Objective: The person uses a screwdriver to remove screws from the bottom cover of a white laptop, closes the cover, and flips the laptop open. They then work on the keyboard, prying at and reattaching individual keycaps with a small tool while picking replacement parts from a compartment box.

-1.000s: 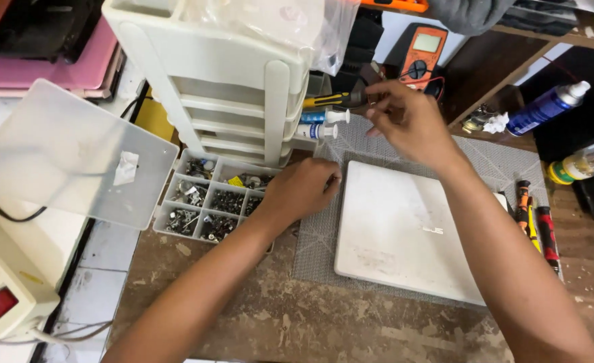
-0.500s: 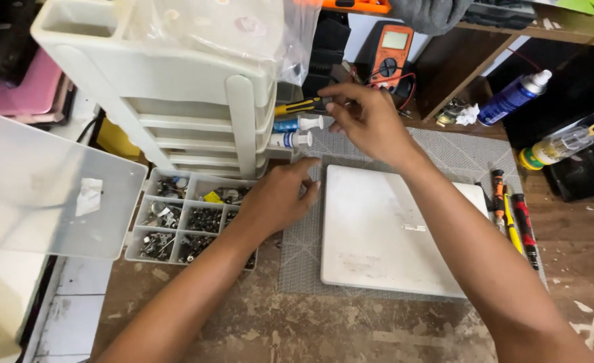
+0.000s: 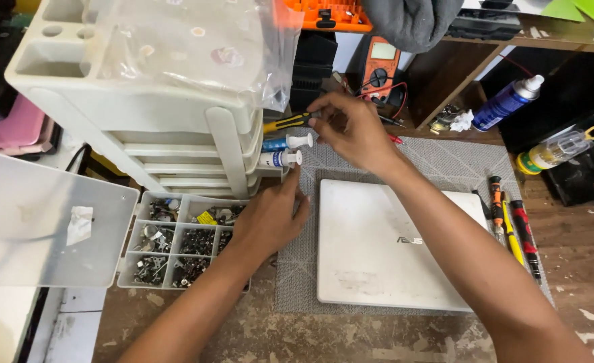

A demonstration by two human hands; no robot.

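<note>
My right hand (image 3: 351, 131) reaches to the back of the bench and grips the tip end of a yellow and black screwdriver (image 3: 285, 123) that sticks out of a white drawer unit (image 3: 176, 134). My left hand (image 3: 270, 218) rests on the right edge of a clear compartment box (image 3: 172, 242) filled with small screws; whether its fingers pinch anything is hidden. A closed white laptop (image 3: 391, 249) lies on a grey mat (image 3: 438, 158) under my right forearm. Two small white tubes (image 3: 287, 151) poke out of the drawer unit near both hands.
The box's open lid (image 3: 41, 228) lies at left. An orange multimeter (image 3: 381, 67) stands behind, a blue spray can (image 3: 509, 101) and a clear bottle (image 3: 556, 151) at right. Several screwdrivers (image 3: 512, 228) lie right of the laptop. A plastic bag (image 3: 196, 47) tops the drawers.
The camera has shifted left and up, so everything sits further right and lower. My right hand has closed in on the yellow screwdriver. My left hand stays at the box.
</note>
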